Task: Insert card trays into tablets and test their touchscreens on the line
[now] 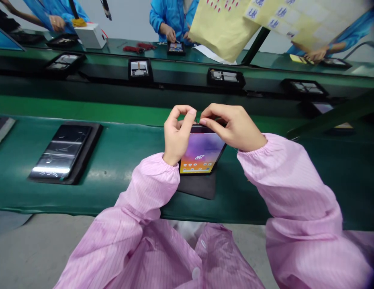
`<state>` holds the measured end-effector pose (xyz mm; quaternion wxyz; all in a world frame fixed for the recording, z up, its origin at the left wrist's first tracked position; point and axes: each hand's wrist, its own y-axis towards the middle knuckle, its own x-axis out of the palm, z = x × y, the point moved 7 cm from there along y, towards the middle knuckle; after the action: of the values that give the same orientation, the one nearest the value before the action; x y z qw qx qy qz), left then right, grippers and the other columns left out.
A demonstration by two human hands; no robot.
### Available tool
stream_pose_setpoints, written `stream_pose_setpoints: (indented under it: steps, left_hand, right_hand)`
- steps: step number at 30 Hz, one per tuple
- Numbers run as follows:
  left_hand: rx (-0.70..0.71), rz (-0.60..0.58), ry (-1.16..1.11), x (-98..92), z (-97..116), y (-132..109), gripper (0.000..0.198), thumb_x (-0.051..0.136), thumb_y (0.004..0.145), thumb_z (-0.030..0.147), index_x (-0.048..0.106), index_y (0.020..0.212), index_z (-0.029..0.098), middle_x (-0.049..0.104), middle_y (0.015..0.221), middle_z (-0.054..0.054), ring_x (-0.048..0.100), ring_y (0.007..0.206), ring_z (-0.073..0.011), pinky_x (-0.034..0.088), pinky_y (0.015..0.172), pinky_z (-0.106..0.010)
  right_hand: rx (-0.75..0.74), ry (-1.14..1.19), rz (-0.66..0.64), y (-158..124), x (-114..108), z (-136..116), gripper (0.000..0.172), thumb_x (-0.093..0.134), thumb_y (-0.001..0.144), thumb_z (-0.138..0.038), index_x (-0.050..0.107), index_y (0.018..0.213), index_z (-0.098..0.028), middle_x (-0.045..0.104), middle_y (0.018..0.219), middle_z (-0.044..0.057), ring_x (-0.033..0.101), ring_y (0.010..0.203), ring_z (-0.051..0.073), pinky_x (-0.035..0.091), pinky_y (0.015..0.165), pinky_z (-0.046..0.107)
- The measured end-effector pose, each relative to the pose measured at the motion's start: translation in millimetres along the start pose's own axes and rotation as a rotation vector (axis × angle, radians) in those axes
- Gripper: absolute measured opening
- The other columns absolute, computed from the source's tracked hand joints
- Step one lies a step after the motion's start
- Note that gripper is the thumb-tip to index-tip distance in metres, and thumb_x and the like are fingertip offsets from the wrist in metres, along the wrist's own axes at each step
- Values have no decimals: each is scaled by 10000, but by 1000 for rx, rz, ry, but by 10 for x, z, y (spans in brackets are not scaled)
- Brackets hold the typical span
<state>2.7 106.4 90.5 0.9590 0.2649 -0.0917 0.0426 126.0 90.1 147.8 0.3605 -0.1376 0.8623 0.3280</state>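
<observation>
A tablet [201,150] stands tilted up in front of me, its lit screen toward me with a purple and orange home screen. Its lower edge rests on a dark grey pad [201,187]. At the top edge, my left hand [179,132] is closed in a pinch; a small thin dark bit shows by its fingertips, too small to name. My right hand [235,126] is closed around the tablet's upper right corner, thumb near the top edge, with some fingers hidden behind.
A dark glossy tablet [62,150] lies on a black foam pad on the green table [123,160] at left. Beyond runs a line of black trays [225,77] with opened devices. Co-workers in blue sleeves [165,18] work across. Yellow sheets [224,28] hang overhead.
</observation>
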Motion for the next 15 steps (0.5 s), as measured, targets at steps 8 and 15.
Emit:
stream_pose_setpoints:
  steps: [8, 15]
  left_hand:
    - [15, 0, -5, 9, 53, -14, 192, 592, 889, 367, 568, 808, 195, 590, 773, 30, 568, 609, -60, 480, 610, -181]
    - [26, -11, -14, 9, 45, -16, 189, 588, 892, 368, 568, 814, 198, 582, 763, 36, 562, 598, -58, 474, 587, -181]
  right_hand:
    - [104, 158, -1, -10, -44, 44, 271, 651, 845, -436, 630, 858, -166, 655, 808, 35, 595, 714, 142, 417, 522, 220]
    - [21, 57, -24, 8, -18, -37, 166, 596, 886, -326, 606, 798, -186, 621, 741, 7, 553, 658, 129, 400, 550, 243]
